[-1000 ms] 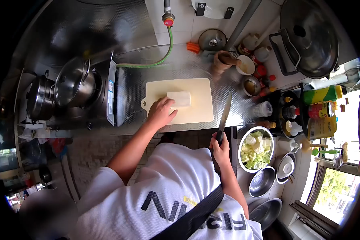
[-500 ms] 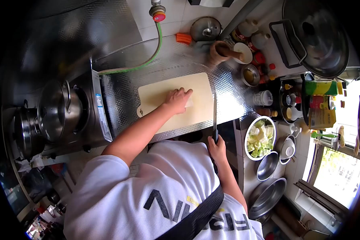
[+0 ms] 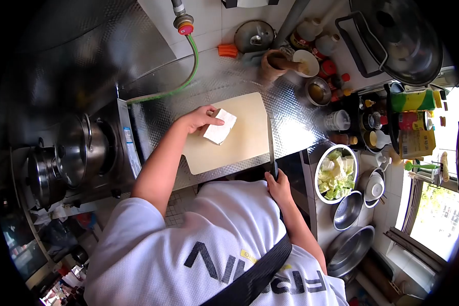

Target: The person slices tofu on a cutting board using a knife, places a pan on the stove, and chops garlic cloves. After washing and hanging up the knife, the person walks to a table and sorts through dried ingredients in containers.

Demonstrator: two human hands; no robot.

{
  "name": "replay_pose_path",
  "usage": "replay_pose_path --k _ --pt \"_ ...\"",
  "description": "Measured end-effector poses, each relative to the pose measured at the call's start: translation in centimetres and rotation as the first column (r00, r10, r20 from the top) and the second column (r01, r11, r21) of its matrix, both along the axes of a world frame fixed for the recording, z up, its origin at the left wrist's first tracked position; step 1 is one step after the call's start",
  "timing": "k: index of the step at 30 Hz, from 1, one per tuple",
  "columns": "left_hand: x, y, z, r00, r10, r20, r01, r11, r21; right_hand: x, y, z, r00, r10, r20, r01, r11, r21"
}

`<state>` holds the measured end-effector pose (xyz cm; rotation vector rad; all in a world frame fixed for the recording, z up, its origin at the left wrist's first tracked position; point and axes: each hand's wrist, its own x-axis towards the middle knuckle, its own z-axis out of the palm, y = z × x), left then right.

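Open room over cutting board (image 3: 251, 137), between white block (image 3: 220, 129) and knife (image 3: 271, 147), mortar (image 3: 271, 68) beyond

white block (image 3: 222, 131) part-hidden by L hand (image 3: 201, 120), knife handle (image 3: 276, 170) by R hand (image 3: 279, 188), shirt (image 3: 204, 224) cut off at btm, yellow pkt (image 3: 416, 144) txt illegible

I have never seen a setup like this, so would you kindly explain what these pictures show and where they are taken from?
There is no robot here: the hands belong to a person wearing a camera on their head. It looks forward and down, so their own shirt fills the bottom, and the edges look curved.

On the patterned metal counter lies a pale cutting board. The left hand grips a white block at the board; whether the block touches it, I cannot tell. The right hand holds a knife beside the board. A bowl of cut greens stands to the right.
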<state>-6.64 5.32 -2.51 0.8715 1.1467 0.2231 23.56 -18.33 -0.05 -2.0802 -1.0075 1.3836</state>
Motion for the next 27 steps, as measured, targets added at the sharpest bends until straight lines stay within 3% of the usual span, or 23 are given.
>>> replay_pose_path --k 3,6,8,10,11,15,18,20,27 --pt "0.7 -3.4 1.7 0.958 0.267 -0.099 -0.27 0.963 -0.019 1.0 0.5 -0.1 0.999 0.038 0.018 -0.038 0.999 0.011" --pt "2.8 -5.9 0.3 0.85 0.461 -0.254 -0.454 0.887 0.088 2.1 1.1 -0.2 0.997 0.066 0.027 -0.067 0.997 0.043" --pt "4.8 -6.9 1.2 0.779 0.369 -0.508 -0.215 0.917 0.337 2.7 1.6 -0.6 0.996 0.084 0.01 -0.084 0.995 0.046" --pt "7.4 -6.9 4.8 0.698 0.252 -0.67 -0.056 0.952 0.3 3.2 2.0 -0.7 0.993 0.118 0.006 -0.118 0.992 0.045" --pt "7.7 -7.1 3.8 0.692 0.232 -0.684 0.028 0.938 0.347 3.3 2.1 -0.7 0.991 0.134 0.01 -0.134 0.99 0.046" --pt "7.9 -8.2 0.9 0.673 0.323 -0.665 0.021 0.891 0.454 3.3 2.8 -0.2 0.984 0.176 0.031 -0.177 0.983 0.044" --pt "6.8 -8.9 -0.8 0.801 0.313 -0.511 -0.036 0.876 0.481 3.0 2.8 -0.6 0.983 0.181 0.029 -0.182 0.982 0.047" --pt "6.2 -9.6 -2.1 0.81 0.37 -0.455 -0.128 0.869 0.478 2.6 2.9 -0.5 0.981 0.191 0.038 -0.191 0.982 -0.008" --pt "4.6 -10.4 -4.8 0.895 0.427 -0.13 -0.333 0.833 0.443 -1.4 3.2 2.6 0.965 0.176 -0.193 -0.16 0.982 0.098"
